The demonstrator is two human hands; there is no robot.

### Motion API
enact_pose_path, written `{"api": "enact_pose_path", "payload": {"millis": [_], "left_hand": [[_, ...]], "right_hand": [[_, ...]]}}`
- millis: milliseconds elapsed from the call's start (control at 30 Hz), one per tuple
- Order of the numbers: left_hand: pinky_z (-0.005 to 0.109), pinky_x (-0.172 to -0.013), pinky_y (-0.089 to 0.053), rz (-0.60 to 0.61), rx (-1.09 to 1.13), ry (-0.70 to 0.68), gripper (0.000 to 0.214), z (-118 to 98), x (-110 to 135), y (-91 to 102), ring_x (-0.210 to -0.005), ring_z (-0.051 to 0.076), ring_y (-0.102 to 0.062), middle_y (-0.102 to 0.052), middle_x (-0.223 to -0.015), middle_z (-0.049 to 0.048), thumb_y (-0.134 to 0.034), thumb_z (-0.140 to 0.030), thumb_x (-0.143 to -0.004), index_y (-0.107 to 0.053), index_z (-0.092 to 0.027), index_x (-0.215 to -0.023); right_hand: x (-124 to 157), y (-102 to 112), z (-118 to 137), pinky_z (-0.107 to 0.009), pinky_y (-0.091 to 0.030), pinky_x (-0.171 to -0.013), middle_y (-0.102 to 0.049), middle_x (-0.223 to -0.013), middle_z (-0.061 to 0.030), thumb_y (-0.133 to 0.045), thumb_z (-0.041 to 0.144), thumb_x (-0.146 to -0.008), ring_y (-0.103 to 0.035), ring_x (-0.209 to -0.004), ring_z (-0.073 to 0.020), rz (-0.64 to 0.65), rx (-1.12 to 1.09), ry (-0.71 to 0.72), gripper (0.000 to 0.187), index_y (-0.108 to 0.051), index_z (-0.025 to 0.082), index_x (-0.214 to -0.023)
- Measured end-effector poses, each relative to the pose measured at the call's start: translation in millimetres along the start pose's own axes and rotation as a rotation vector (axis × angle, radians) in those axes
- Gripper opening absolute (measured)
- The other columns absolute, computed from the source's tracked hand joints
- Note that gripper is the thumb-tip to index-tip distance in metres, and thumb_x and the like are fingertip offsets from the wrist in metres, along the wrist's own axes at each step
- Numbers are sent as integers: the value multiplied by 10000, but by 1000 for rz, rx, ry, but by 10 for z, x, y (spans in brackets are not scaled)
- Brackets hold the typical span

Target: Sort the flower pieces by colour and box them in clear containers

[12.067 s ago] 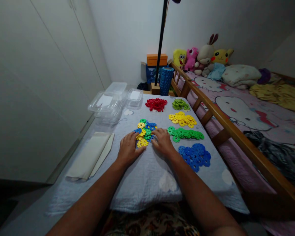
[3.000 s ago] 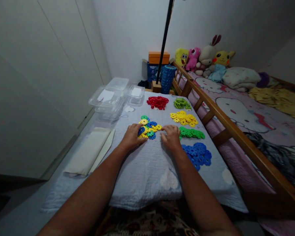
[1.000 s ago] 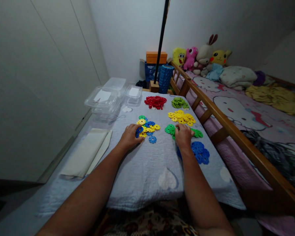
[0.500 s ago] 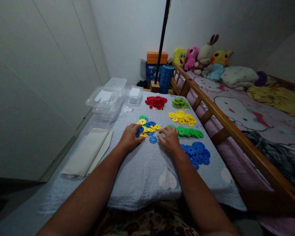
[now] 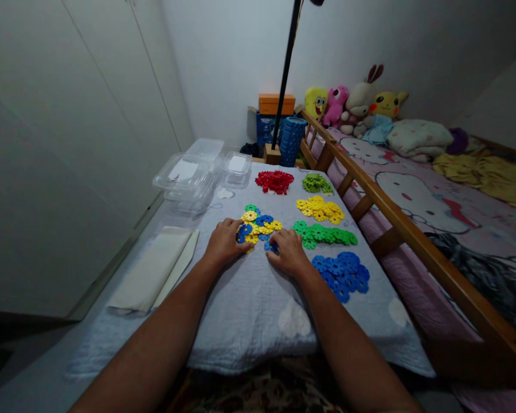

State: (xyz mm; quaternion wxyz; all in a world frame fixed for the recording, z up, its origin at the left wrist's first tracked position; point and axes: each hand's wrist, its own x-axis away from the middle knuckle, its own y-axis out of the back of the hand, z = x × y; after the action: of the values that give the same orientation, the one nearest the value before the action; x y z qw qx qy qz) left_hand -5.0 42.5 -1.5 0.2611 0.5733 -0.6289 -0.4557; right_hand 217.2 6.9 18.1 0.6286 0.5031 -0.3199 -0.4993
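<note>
I have the left hand (image 5: pixel 224 244) half-curled at the left edge of the mixed flower-disc pile (image 5: pixel 262 228), perhaps steadying it; my right hand (image 5: pixel 287 252) curves over a blue disc (image 5: pixel 269 245) at its near right. Whether either grip pinches, I can't tell.

Blue disc (image 5: pixel 269 245) partly behind right hand (image 5: pixel 288 252).

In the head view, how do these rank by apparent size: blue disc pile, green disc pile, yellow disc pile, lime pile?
1. Blue disc pile
2. Green disc pile and yellow disc pile: too alike to rank
3. Lime pile
</note>
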Motion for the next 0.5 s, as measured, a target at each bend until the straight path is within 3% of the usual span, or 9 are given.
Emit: {"api": "enact_pose_path", "payload": {"millis": [333,500], "left_hand": [[430,-995,-489,17,-15,11,584,-13,-13,-9,-1119,314,-618,-664,-1217,126,-751,-450,-807,-630,-208,-1325],[418,-991,-488,13,-4,4,548,-4,-23,-22,-1108,303,-620,-665,-1211,128,-709,-456,-842,-631,-197,-1319]], "right_hand": [[2,-52,-1,-381,-354,-918,-682,-1150,-96,-649,252,-866,-518,-1089,-273,-16,-21,13,226,-673,194,-1083],[33,49,-115,-376,-369,-928,-670,-1126,-100,-660,236,-845,-514,-1078,-272,-85,-47,-21,238,-685,205,-1079]]}}
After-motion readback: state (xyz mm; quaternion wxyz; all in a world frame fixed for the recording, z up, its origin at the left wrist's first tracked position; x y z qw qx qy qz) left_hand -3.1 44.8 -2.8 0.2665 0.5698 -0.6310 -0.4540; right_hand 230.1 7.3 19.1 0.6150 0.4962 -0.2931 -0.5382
